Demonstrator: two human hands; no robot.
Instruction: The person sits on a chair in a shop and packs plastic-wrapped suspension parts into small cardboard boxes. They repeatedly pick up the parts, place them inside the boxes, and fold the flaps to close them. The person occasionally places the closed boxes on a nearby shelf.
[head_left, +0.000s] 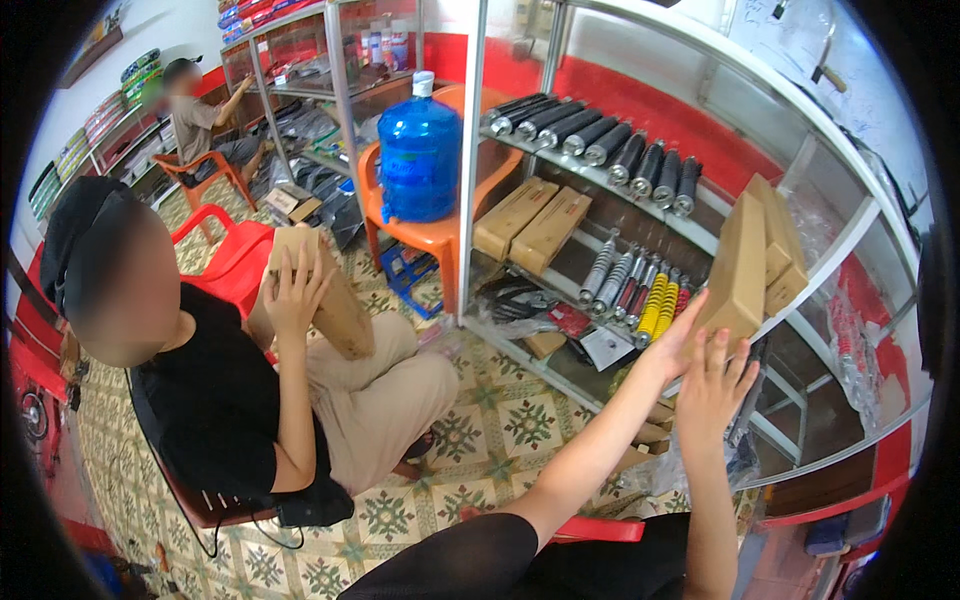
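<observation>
Long cardboard box [738, 262] directly ahead of your right hand [712, 388]
Its long axis runs up and away from that hand, open with fingers spread at the near end; your left hand [676, 343] meets its left side, grip unclear.

Shows two boxes [735, 265] at far right, two boxes [545, 238] right of one jug [420, 160], one box [345, 312] with the nearer of two co-workers [215, 370], plus two orange chairs [448, 245], two yellow shocks [653, 303].
</observation>
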